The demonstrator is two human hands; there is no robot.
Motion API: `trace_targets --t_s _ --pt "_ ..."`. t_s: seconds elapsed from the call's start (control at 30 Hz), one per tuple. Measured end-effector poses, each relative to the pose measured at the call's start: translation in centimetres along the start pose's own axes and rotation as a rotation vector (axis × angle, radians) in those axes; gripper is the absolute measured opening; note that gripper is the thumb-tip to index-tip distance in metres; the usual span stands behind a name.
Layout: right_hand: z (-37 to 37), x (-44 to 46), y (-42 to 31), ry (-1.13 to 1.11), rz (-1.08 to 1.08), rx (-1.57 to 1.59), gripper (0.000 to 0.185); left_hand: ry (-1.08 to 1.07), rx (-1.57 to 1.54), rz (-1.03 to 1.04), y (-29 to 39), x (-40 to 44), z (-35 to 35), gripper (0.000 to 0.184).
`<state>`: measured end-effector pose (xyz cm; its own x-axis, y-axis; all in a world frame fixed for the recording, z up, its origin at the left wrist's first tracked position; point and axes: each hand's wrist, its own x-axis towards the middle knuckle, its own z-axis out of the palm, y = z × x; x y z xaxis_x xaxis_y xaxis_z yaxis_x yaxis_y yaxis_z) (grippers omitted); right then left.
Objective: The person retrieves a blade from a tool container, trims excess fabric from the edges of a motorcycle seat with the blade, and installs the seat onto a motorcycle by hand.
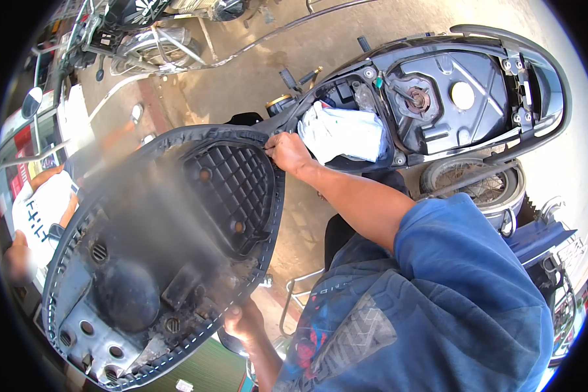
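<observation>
A large black motorbike seat [163,287] is held up with its ribbed underside toward me. My left hand [245,320] grips its lower edge, the thumb in view and the other fingers hidden behind it. At the upper right edge of the seat, my right hand [287,152] has its fingers closed on the rim. Just right of that hand, a white bundle of cloth or plastic [346,132] lies in the open bay of the motorbike body [451,134]. A dark tank [444,124] with a round white spot sits behind the bay.
A grab rail [562,98] curves round the motorbike's rear, above a wheel [470,179]. Another motorcycle [157,49] stands at the upper left. A person in a white shirt [42,209] is at the far left, beyond the seat. A blurred patch covers part of the seat.
</observation>
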<state>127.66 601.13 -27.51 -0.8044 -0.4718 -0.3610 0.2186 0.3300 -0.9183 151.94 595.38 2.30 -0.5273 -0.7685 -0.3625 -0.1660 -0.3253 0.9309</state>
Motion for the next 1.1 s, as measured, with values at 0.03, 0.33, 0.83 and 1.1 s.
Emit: trace_targets --t_s 0.03,0.33,0.83,1.1 --pt "-0.1 0.0 -0.1 -0.001 -0.001 0.0 0.02 0.004 0.003 -0.002 -0.1 0.0 -0.3 0.073" --pt "0.3 -0.4 -0.4 0.077 0.002 0.074 0.019 -0.003 0.019 0.016 0.2 0.0 1.0 0.073" --pt "0.7 0.2 -0.8 -0.026 0.055 -0.129 0.02 -0.014 -0.011 0.006 -0.2 0.1 -0.1 0.072" --pt "1.5 0.2 -1.0 -0.044 0.124 -0.175 0.018 -0.01 0.026 0.059 -0.3 0.2 0.7 0.071"
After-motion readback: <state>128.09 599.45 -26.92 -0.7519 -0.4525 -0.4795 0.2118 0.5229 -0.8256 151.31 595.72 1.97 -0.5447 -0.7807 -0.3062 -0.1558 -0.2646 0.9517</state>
